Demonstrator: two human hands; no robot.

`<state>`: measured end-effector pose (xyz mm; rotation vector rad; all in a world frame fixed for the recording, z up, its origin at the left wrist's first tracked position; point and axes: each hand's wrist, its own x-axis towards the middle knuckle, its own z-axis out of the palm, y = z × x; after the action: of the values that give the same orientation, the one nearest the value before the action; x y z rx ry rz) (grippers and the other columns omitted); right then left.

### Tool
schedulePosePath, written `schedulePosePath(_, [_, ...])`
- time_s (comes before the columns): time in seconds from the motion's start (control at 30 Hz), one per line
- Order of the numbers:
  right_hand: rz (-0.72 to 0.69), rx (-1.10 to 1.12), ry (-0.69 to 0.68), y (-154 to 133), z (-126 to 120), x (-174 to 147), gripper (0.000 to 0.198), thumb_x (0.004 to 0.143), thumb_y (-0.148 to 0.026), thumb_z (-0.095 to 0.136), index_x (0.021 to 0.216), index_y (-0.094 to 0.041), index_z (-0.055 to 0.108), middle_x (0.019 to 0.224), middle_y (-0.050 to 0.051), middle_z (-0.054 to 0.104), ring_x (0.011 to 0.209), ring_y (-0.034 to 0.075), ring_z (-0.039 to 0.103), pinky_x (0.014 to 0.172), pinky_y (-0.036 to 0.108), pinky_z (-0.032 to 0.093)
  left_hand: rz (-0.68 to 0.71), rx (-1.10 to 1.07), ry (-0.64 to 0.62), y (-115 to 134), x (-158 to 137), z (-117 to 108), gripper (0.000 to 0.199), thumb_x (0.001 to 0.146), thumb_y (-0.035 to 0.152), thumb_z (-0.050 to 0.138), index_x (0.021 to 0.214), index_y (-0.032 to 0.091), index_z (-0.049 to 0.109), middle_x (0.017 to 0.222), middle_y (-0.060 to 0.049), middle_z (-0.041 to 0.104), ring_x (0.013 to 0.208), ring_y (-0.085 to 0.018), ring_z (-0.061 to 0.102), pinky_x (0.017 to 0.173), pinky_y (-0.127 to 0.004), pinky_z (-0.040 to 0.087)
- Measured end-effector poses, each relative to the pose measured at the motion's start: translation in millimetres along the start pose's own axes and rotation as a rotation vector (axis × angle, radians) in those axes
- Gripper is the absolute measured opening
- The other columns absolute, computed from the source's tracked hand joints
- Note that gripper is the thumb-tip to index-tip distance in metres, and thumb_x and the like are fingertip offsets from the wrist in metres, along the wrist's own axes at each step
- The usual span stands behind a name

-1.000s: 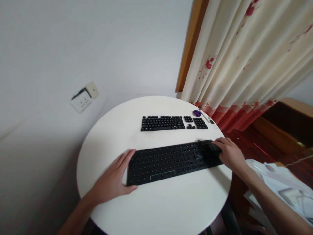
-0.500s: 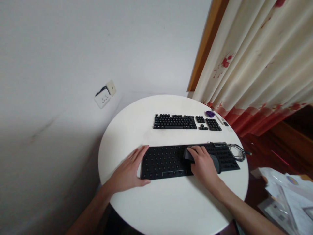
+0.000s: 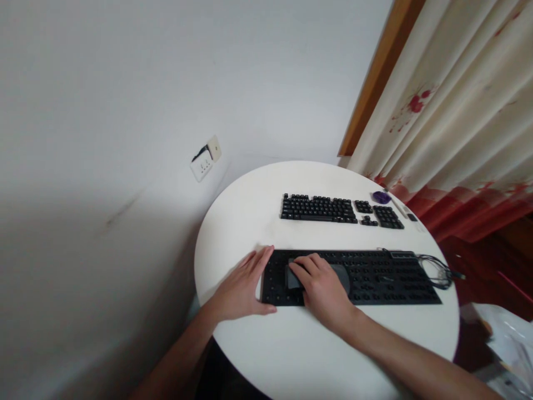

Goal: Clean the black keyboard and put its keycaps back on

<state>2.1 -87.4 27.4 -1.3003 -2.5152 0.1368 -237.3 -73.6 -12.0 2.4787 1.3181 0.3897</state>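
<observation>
A black keyboard base [image 3: 387,278] with its keycaps off lies across the white round table. My left hand [image 3: 244,286] spans its left end, thumb at the near corner and fingertips at the far corner, holding it. My right hand [image 3: 325,289] is closed on a dark grey cloth-like thing [image 3: 341,275], pressed on the base's left part; its exact kind is hard to make out. Behind the base, loose black keycaps [image 3: 318,209] lie in keyboard order, with the number-pad keycaps [image 3: 388,216] to their right.
A coiled cable [image 3: 441,272] lies at the base's right end. A purple item [image 3: 381,197] and a small dark piece [image 3: 412,217] lie near the table's [image 3: 333,339] right rim. The wall with a socket [image 3: 202,165] is at left, a curtain [image 3: 441,122] at right.
My right hand has slid leftward along the keyboard base with the dark grey cloth-like thing, nearer my left hand. My left hand keeps its place at the left end. The view has shifted left.
</observation>
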Motion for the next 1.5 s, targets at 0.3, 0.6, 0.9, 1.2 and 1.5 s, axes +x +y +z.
schedulePosePath(0.3, [-0.302, 0.048, -0.085, -4, -1, 6, 0.032, 0.087, -0.004, 0.056, 0.116, -0.013, 0.064, 0.117, 0.011, 0.065, 0.106, 0.027, 0.049, 0.093, 0.041, 0.045, 0.011, -0.032, 0.014, 1, 1, 0, 0.144, 0.053, 0.050, 0.089, 0.157, 0.023, -0.007, 0.162, -0.015, 0.024, 0.147, -0.035, 0.028, 0.121, -0.048, 0.026])
schedulePosePath(0.6, [-0.273, -0.020, -0.134, -5, 0, 23, 0.022, 0.090, -0.009, 0.054, 0.108, -0.014, 0.064, 0.109, 0.011, 0.066, 0.103, 0.028, 0.049, 0.088, 0.041, 0.044, -0.019, -0.038, 0.012, 1, 1, 1, 0.148, 0.051, 0.050, 0.090, 0.157, 0.021, -0.009, 0.162, -0.017, 0.022, 0.147, -0.035, 0.026, 0.120, -0.048, 0.028])
schedulePosePath(0.9, [-0.052, 0.106, -0.113, 15, -23, 26, 0.038, 0.070, 0.001, 0.052, 0.102, -0.015, 0.066, 0.099, 0.009, 0.068, 0.099, 0.025, 0.051, 0.091, 0.035, 0.042, -0.027, -0.030, 0.020, 2, 1, -2, 0.146, 0.050, 0.050, 0.090, 0.158, 0.021, -0.005, 0.161, -0.015, 0.026, 0.146, -0.035, 0.030, 0.119, -0.048, 0.031])
schedulePosePath(1.2, [-0.188, 0.049, -0.171, 11, -7, 57, 0.026, 0.078, -0.008, 0.056, 0.103, -0.013, 0.063, 0.099, 0.010, 0.069, 0.096, 0.025, 0.052, 0.088, 0.036, 0.041, -0.005, 0.022, 0.066, -5, 2, 3, 0.132, 0.059, 0.042, 0.086, 0.158, 0.021, 0.000, 0.161, -0.015, 0.026, 0.146, -0.037, 0.029, 0.117, -0.050, 0.034])
schedulePosePath(1.5, [-0.041, -0.097, -0.211, 59, -37, 11, 0.021, 0.078, -0.008, 0.056, 0.096, -0.015, 0.063, 0.102, 0.010, 0.063, 0.099, 0.025, 0.052, 0.085, 0.035, 0.041, -0.018, 0.026, 0.056, -4, 6, -1, 0.121, 0.065, 0.039, 0.081, 0.157, 0.023, 0.005, 0.160, -0.015, 0.028, 0.145, -0.036, 0.032, 0.117, -0.051, 0.035])
